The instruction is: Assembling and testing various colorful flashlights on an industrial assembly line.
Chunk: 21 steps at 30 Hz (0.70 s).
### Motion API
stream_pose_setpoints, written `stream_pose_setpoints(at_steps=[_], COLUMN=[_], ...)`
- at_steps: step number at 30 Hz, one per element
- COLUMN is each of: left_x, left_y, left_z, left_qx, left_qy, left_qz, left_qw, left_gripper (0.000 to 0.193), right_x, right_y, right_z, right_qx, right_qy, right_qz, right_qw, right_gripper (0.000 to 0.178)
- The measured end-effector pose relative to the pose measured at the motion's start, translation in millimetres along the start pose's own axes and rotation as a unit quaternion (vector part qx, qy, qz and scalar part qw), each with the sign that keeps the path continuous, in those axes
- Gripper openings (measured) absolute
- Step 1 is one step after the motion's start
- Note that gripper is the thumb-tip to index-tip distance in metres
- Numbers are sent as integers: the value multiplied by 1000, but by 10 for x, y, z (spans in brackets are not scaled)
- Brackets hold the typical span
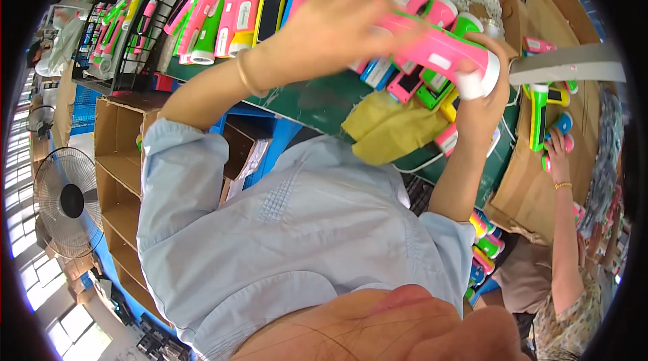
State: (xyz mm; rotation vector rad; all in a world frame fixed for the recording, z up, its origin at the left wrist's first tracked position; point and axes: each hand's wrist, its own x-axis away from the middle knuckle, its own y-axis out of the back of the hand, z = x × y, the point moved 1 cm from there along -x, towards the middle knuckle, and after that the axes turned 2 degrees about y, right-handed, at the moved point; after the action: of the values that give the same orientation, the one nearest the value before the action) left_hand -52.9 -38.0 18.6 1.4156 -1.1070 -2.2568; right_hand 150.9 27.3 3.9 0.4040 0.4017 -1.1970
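A pink flashlight (432, 43) with a green edge and a white end cap lies tilted across my right hand (493, 94), whose fingers wrap round its white end. The thumb of that hand wears a white cover and presses on the flashlight's side. Over the far end of the same flashlight is my left hand (331, 33), its fingers smeared by motion, so its grip is unclear. Behind it a row of pink, yellow and green flashlights (273, 6) stands close together on the green table (304, 106). More flashlights (405, 84) lie below the held one.
A mustard cloth (391, 128) lies at the table's near edge. On the left stands a black basket (152, 30) with flashlights inside. Cardboard shelves (121, 135) and a fan (69, 200) are farther left. At right, a co-worker's hand (557, 155) touches flashlights on cardboard (520, 192).
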Motion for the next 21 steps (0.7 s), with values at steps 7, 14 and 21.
stream_pose_setpoints(at_steps=[7, 14, 21], left_x=[290, 524, 421], left_y=[94, -321, -451], left_z=[-117, -684, -937], left_qx=[333, 756, 828], left_qy=[191, 253, 511], left_qz=[58, 335, 73], left_qw=[922, 502, 218], left_gripper=[55, 70, 37], right_x=[283, 419, 681], right_y=[98, 153, 33], right_z=[-139, -139, -319], right_qx=[79, 150, 105], right_qy=[146, -83, -55], right_qz=[-36, 185, 1], right_qw=[986, 968, 993], right_gripper=[56, 19, 25])
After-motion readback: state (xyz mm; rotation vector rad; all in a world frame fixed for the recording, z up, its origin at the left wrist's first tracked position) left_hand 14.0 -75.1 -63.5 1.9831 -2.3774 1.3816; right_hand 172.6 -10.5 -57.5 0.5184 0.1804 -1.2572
